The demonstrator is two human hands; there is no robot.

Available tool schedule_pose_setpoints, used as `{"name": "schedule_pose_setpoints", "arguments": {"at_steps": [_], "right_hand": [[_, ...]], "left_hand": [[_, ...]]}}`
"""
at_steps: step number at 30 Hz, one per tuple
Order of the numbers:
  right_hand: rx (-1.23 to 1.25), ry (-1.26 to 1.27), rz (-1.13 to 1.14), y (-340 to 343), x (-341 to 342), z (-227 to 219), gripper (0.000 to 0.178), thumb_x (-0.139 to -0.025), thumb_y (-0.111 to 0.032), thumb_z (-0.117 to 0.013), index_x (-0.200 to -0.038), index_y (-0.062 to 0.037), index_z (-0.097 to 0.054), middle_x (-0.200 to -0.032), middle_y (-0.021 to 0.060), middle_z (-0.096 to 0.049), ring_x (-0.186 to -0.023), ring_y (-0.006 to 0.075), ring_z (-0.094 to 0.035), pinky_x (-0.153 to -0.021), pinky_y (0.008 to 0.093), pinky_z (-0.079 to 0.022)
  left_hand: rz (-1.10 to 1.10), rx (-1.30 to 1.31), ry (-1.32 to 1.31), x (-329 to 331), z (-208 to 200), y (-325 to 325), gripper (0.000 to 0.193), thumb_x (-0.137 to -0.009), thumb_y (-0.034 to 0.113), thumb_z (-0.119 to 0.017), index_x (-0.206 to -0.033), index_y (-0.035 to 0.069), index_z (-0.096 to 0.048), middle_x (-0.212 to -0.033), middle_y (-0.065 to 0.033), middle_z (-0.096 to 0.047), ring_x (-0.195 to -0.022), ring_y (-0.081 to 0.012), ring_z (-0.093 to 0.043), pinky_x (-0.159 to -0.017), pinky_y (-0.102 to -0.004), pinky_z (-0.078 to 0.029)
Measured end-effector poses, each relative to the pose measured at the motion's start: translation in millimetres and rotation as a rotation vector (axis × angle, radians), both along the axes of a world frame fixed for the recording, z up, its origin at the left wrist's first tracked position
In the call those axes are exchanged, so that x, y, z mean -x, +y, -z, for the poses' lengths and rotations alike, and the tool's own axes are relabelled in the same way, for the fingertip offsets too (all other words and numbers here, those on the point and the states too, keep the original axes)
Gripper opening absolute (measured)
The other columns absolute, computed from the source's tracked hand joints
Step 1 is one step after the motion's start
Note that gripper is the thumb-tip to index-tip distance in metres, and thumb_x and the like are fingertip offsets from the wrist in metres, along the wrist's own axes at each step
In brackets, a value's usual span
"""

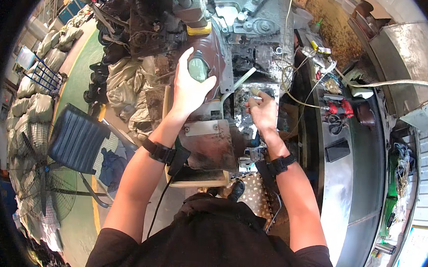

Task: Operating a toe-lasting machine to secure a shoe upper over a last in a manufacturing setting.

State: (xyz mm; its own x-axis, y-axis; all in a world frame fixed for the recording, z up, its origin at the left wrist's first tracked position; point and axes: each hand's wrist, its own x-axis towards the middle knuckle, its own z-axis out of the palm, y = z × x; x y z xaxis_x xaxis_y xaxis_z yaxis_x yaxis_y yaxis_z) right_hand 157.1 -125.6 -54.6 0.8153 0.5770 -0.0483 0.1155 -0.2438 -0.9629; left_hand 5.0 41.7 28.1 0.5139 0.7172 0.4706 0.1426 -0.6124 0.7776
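Note:
A brown leather shoe [215, 47] sits in the machine with its toe end away from me, under a yellow pad [199, 29]. The pale green top of a last [197, 70] shows in its opening. My left hand [191, 88] cups the near end of the shoe, thumb on the right and fingers along the left side. To the right, my right hand [263, 111] is over a shiny metal panel [243, 103] with its fingers curled; what is at the fingertips is too small to make out. Between the hands rises a pale green lever [245, 78].
A black chair [77, 136] and a fan [46, 186] stand at the left, near stacked sacks [24, 120]. Dark shoes [97, 83] line the machine's left side. At the right, a bench [336, 191] carries a red tool [342, 108]; a hose [396, 82] crosses above.

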Motion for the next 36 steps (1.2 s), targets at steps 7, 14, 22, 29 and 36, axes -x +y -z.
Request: {"name": "schedule_pose_setpoints", "arguments": {"at_steps": [7,14,22,29,36], "right_hand": [[-0.033,0.025,0.016,3,-5,9,0.043,-0.093,-0.012,-0.067,-0.13,0.0094,-0.063,-0.084,0.016,-0.078,-0.071,0.0157,-0.075,-0.069,0.0297,-0.059],[-0.022,0.03,0.016,3,-7,12,0.043,-0.093,-0.012,-0.067,-0.13,0.0095,-0.062,-0.085,0.0154,-0.078,-0.071,0.0159,-0.075,-0.069,0.0292,-0.059],[0.022,0.058,0.001,3,-2,1,0.044,-0.096,-0.01,-0.064,-0.138,0.0027,-0.06,-0.083,0.0092,-0.077,-0.064,0.0088,-0.068,-0.06,0.0229,-0.054],[0.113,-0.101,0.009,0,-11,2,0.042,-0.095,-0.011,-0.064,-0.135,0.0019,-0.063,-0.083,0.0104,-0.078,-0.067,0.0099,-0.072,-0.062,0.0254,-0.056],[0.076,-0.095,0.071,-3,-4,-1,0.038,-0.09,-0.015,-0.069,-0.125,-0.0028,-0.071,-0.077,0.0142,-0.076,-0.064,0.0159,-0.07,-0.064,0.0334,-0.057]], "left_hand": [[0.007,-0.016,-0.019,-3,4,3,0.086,-0.077,0.011,-0.083,-0.151,0.005,-0.038,-0.13,-0.0152,-0.061,-0.114,-0.0218,-0.061,-0.102,-0.036,-0.049],[0.009,-0.012,-0.014,-3,0,0,0.088,-0.077,0.011,-0.083,-0.152,0.004,-0.037,-0.133,-0.0158,-0.059,-0.118,-0.0225,-0.06,-0.105,-0.036,-0.048],[-0.002,-0.005,0.004,0,0,2,0.09,-0.077,0.014,-0.084,-0.152,0.004,-0.036,-0.132,-0.0177,-0.06,-0.118,-0.0229,-0.06,-0.106,-0.0367,-0.048],[0.093,0.476,-0.12,5,1,18,0.06,-0.105,0.025,-0.06,-0.155,-0.001,-0.04,-0.139,-0.0122,-0.06,-0.121,-0.0188,-0.06,-0.105,-0.031,-0.046],[0.122,0.144,-0.073,43,7,47,0.03,-0.097,0.018,-0.072,-0.121,0.0,-0.073,-0.105,-0.0098,-0.078,-0.089,-0.0103,-0.068,-0.084,-0.0278,-0.054]]}}
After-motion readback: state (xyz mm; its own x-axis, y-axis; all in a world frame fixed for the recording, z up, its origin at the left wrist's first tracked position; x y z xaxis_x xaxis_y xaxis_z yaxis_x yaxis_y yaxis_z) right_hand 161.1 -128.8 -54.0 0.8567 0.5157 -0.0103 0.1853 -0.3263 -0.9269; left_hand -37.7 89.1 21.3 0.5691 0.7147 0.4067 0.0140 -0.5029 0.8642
